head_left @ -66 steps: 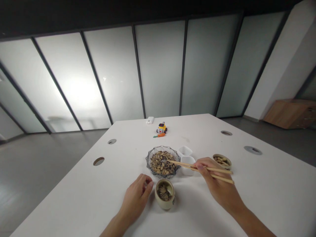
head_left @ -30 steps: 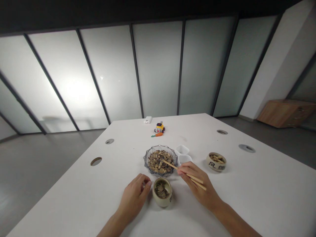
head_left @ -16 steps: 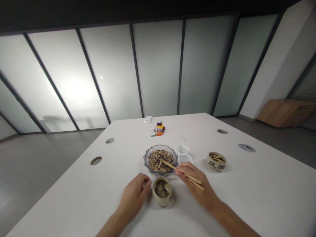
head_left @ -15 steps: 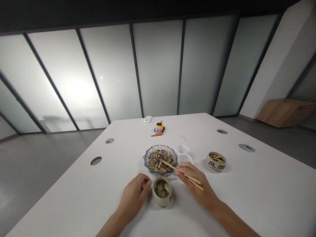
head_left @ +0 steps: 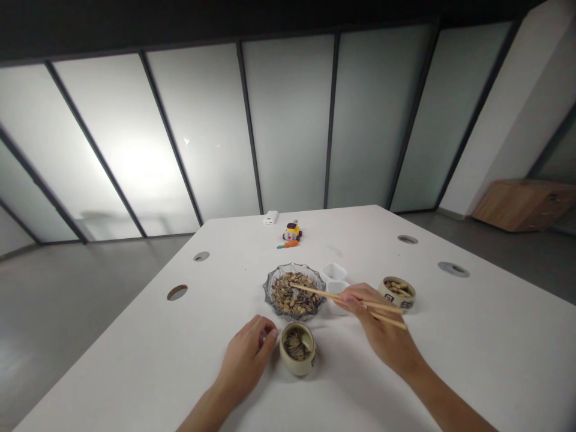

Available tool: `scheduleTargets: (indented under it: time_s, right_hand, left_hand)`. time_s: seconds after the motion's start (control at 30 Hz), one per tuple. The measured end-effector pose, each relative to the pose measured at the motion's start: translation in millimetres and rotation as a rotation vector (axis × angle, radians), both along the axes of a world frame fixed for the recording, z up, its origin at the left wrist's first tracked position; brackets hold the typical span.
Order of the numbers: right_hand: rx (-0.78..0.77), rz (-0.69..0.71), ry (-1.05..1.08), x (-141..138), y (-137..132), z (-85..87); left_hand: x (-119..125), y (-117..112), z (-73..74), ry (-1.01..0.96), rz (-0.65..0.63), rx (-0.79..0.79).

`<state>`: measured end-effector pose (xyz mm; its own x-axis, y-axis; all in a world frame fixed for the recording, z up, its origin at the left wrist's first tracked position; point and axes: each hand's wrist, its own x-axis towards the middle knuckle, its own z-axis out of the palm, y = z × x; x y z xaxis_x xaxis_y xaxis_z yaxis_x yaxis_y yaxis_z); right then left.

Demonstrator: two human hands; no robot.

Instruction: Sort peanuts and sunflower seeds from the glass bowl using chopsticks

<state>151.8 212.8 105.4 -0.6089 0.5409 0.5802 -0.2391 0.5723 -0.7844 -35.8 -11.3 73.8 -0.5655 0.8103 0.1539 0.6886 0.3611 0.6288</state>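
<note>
My right hand [head_left: 382,330] grips a pair of wooden chopsticks [head_left: 328,296]; their tips reach into a glass bowl [head_left: 274,284] heaped with striped seeds. In front of that bowl stands a small beige cup [head_left: 298,363] with some seeds in it. My left hand [head_left: 247,360] rests on the white table [head_left: 135,360] just left of the cup, fingers curled loosely, nothing visible in them. A second beige cup [head_left: 398,293] with pale nuts sits to the right of my right hand.
Two small white dishes [head_left: 335,273] stand behind my right hand. A yellow toy car [head_left: 293,231], an orange carrot-shaped piece [head_left: 288,245] and a white box [head_left: 270,217] lie at the far edge. Round cable holes [head_left: 177,292] dot the tabletop.
My right hand has moved right and lifted a little, and the chopsticks now lie flatter, tips further back in the glass bowl. My left hand has stayed put.
</note>
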Motion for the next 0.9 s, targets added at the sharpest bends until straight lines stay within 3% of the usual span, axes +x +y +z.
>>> scheduleTargets:
  time_s: [0.13, 0.3, 0.37, 0.43, 0.53, 0.63, 0.7, 0.77, 0.9]
  right_hand:
    - [-0.385, 0.177, 0.065, 16, 22, 17.1]
    - [-0.482, 0.427, -0.177, 36, 32, 30.7]
    - [-0.449, 0.449, -0.246, 39, 30, 31.2]
    - [-0.395, 0.387, -0.222, 38, 27, 30.0]
    - [-0.263, 0.178, -0.145, 31, 23, 28.5]
    - [-0.013, -0.094, -0.102, 24, 19, 28.5]
    - [0.162, -0.193, -0.078, 21, 15, 27.8]
    - [0.268, -0.177, -0.070, 20, 11, 26.1]
    - [0.340, -0.028, -0.089, 16, 3, 21.3]
  left_hand:
    - [0, 0, 0.2, -0.011, 0.004, -0.009]
    - [0, 1, 1.4, -0.006, 0.006, -0.019]
    - [0, 1, 1.6, -0.001, 0.007, -0.024]
    - [0, 1, 1.4, 0.002, 0.009, -0.027]
    - [0, 1, 0.6, -0.001, 0.003, -0.021]
    - [-1, 0, -0.2, -0.014, -0.006, -0.008]
    - [-1, 0, -0.3, -0.022, -0.005, -0.004]
    - [0, 0, 0.0, -0.023, -0.006, -0.006]
    - [0, 0, 1.4, -0.015, -0.002, -0.009]
